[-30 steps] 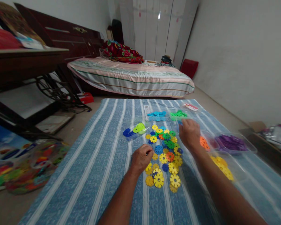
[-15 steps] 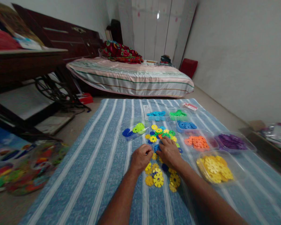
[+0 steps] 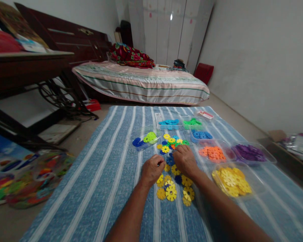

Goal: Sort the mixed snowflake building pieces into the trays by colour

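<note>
many loose discs (image 3: 176,169) overlap on the striped surface (image 3: 111,174), beside the curled left hand (image 3: 153,170) and partly under the bunched right hand (image 3: 185,161); what either grip holds, i can't tell. overlapping pieces could cling together, or the low right hand could brush neighbours aside.

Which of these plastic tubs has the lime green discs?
The leftmost tub, left of the loose discs; it alone holds lime green discs, with dark blue ones beside them.
</note>
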A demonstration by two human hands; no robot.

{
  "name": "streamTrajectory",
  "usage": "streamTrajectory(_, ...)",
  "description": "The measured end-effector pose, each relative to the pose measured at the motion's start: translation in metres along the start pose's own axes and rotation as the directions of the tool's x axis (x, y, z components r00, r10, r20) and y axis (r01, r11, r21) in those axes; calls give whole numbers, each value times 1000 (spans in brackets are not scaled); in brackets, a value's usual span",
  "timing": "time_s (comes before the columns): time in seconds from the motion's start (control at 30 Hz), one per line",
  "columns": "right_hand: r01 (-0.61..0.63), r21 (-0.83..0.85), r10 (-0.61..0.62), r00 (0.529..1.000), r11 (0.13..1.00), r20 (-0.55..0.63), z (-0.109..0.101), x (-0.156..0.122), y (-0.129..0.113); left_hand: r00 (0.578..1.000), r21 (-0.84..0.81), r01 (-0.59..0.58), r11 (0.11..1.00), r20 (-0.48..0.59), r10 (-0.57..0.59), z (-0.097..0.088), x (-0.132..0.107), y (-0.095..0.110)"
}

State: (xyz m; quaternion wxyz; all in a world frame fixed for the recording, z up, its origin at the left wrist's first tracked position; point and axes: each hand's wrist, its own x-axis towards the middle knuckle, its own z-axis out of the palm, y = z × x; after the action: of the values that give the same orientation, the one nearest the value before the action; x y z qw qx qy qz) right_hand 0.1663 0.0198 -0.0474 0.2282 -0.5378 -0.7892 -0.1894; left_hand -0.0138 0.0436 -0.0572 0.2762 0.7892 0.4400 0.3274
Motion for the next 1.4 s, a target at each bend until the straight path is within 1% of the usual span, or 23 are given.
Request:
streamTrajectory(0.07,3,-22,-3,1000,1000,-17,-7,7,12,1000,-7,1,1000,2,-1,0,0,0)
streamTrajectory(0.13,-36,-72,33,998,997,-47,-17,15,29,1000,-12,4,1000,3,-4,0,0,-1)
streamTrajectory(0.2,-152,-153,134,984,977,-119,-29,23,48,1000,-16,5,1000,0,-5,0,-1,-1)
streamTrajectory(0.27,-312,-218,267,940,925,-210,-38,29,65,1000,-18,5,1000,-5,-5,0,-1,-1)
streamTrajectory(0.3,-370,-228,319,919,901,-232,-41,29,69,1000,-18,5,1000,-7,-5,0,-1,-1)
streamTrajectory(0.33,-398,-224,351,909,890,-223,-43,29,70,1000,-17,7,1000,-8,-7,0,-1,-1)
streamTrajectory(0.37,-393,-207,360,915,896,-181,-43,27,68,1000,-14,11,1000,-9,-11,1,-1,0)
streamTrajectory(0.4,-363,-177,348,931,915,-112,-41,24,63,1000,-9,14,1000,-7,-14,1,0,0)
streamTrajectory(0.47,-262,-90,268,962,961,62,-35,17,44,1000,0,13,1000,0,-13,0,0,0)
streamTrajectory(0.5,-214,-44,218,965,976,142,-30,12,33,1000,3,10,1000,3,-10,0,0,0)
streamTrajectory(0.57,-160,20,150,953,987,263,-22,5,12,1000,8,5,1000,7,-5,0,0,0)
streamTrajectory(0.67,-156,48,125,914,987,386,-14,0,-8,1000,11,4,1000,4,-4,0,-1,0)
streamTrajectory(0.73,-176,53,135,888,983,439,-12,0,-13,1000,13,0,1000,3,0,1,-1,-1)
streamTrajectory(0.83,-224,57,172,866,973,469,-13,3,-14,1000,18,-8,1000,2,8,2,0,-3)
streamTrajectory(0.93,-249,85,187,877,965,442,-15,4,-13,1000,18,-14,1000,-1,14,1,0,-2)
streamTrajectory(1.07,-260,153,200,924,953,324,-15,3,-15,1000,17,-7,1000,2,7,0,0,0)
streamTrajectory(1.17,-268,238,206,944,934,257,-15,2,-11,1000,20,2,1000,9,-2,-2,-1,2)
streamTrajectory(1.23,-257,288,199,956,922,218,-18,4,0,1000,24,2,1000,8,-2,-2,-1,2)
streamTrajectory(1.3,-257,274,226,964,927,138,-23,9,18,1000,23,0,1000,6,-1,-2,-1,2)
streamTrajectory(1.37,-306,183,311,950,934,1,-33,17,41,1000,17,0,1000,3,0,-2,-1,1)
streamTrajectory(1.4,-351,125,362,929,928,-81,-40,21,54,1000,16,-1,1000,1,1,-1,-1,1)
